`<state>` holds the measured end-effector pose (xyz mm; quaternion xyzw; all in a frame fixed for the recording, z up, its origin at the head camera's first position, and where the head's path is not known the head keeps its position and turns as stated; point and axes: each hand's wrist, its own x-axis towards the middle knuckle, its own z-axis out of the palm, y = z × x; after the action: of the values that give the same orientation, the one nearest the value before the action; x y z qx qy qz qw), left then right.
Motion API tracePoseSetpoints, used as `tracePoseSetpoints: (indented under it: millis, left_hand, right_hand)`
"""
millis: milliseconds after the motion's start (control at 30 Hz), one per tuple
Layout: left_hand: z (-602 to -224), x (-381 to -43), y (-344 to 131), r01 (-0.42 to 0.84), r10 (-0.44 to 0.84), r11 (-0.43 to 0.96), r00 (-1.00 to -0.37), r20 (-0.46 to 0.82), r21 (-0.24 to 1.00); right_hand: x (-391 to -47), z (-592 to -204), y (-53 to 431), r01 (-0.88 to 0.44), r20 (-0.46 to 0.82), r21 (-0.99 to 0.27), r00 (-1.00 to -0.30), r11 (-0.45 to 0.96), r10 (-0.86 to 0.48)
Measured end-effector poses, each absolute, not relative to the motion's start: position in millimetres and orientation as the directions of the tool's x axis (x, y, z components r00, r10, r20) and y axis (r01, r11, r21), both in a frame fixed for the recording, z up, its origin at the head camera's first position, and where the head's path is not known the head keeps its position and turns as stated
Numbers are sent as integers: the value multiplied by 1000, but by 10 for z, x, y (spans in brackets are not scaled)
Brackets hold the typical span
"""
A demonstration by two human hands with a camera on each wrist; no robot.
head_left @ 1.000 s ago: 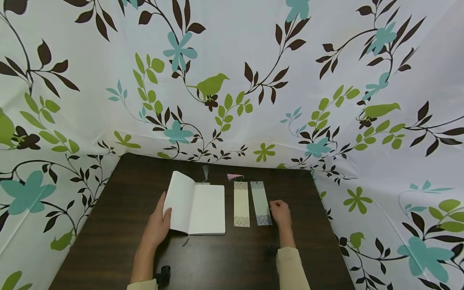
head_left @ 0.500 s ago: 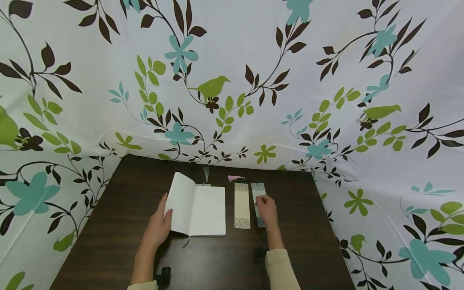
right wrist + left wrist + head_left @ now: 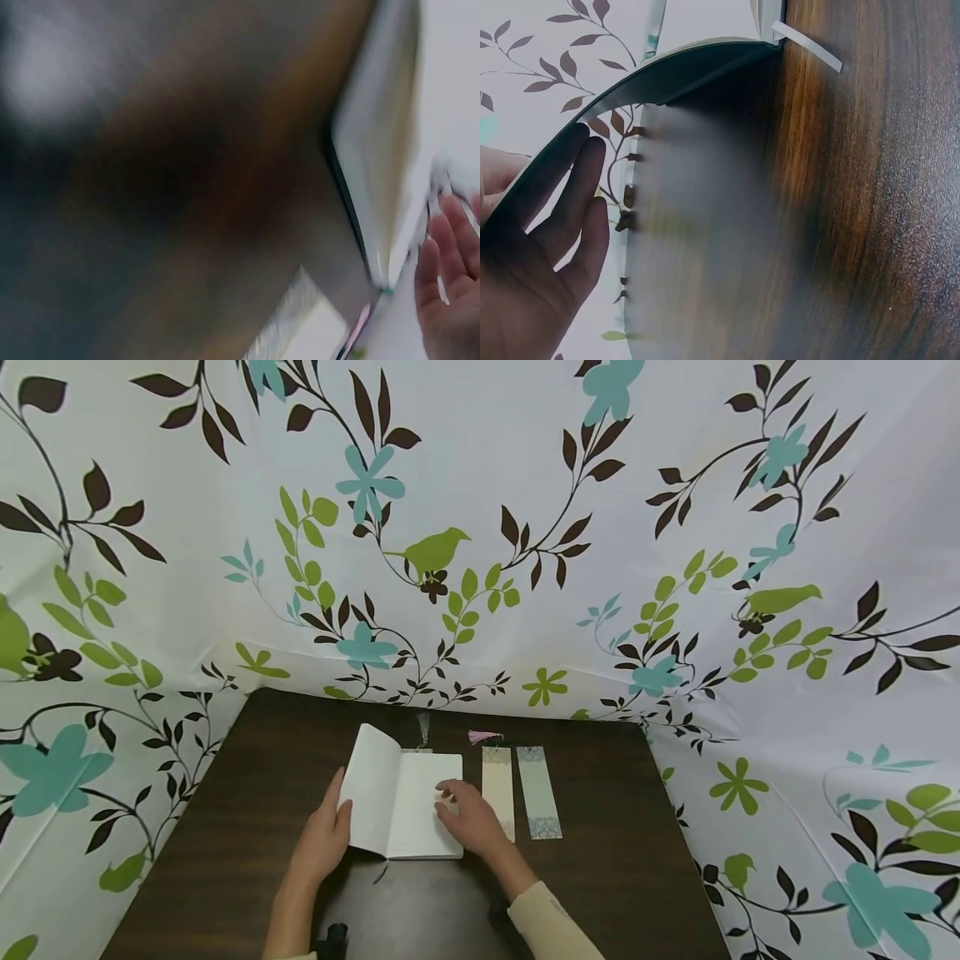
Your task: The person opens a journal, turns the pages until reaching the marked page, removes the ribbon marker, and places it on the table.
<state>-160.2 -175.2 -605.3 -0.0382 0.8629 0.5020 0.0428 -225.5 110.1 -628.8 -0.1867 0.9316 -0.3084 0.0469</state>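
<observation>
White floral-print fabric backdrop (image 3: 480,460) behind dark-brown wood table (image 3: 615,885). Open dark-covered, white-paged notebook (image 3: 420,831) on table. Left hand (image 3: 324,839) pinching notebook's raised left side. Right hand (image 3: 474,820) over notebook's right page, fingers loosely bent, thumb apart. Cream rectangular strip (image 3: 497,772), pale-green rectangular strip (image 3: 539,792) right of notebook.

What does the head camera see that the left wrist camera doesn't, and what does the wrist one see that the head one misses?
Only the head view: the right hand over the white page, the cream bookmark, the pale green bookmark and a pink tassel.

Only the left wrist view: a wide look at the dark underside of the notebook's lifted side, with fingers behind it.

Both: the left hand holding the notebook, its ribbon, the brown table and the leafy cloth.
</observation>
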Motion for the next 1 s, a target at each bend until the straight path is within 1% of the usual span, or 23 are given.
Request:
tracePoseSetpoints:
  millis: [100, 200, 333, 467, 567, 800, 1000]
  left_hand:
    - [-6062, -1584, -1749, -101, -20, 493, -994, -105, 864]
    - [-6082, -1560, -1758, -103, -26, 505, -994, -104, 857]
    - [-6099, -1549, -1772, -105, -30, 514, -994, -105, 852]
    - [-6091, -1585, -1765, -89, -20, 518, -996, -92, 851]
    - [-6072, -1605, -1758, -83, -13, 520, -996, -89, 850]
    - [-6038, -1593, -1748, -100, -8, 508, -994, -111, 855]
    - [-6045, -1567, -1747, -93, -14, 499, -995, -100, 862]
  right_hand:
    - [-2144, -6363, 954, -448, 41, -451, -874, 772, -484]
    - [-2042, -6440, 873, -556, 21, -320, -814, 767, -581]
    - [-1968, -6515, 851, -629, -31, -224, -759, 744, -651]
    - [-2005, -6515, 879, -647, -70, -195, -740, 737, -669]
    - [-2054, -6460, 894, -651, -97, -197, -731, 733, -676]
    - [-2092, -6365, 908, -634, -133, -258, -724, 729, -677]
    - [-2085, -6367, 920, -632, -133, -275, -722, 725, -680]
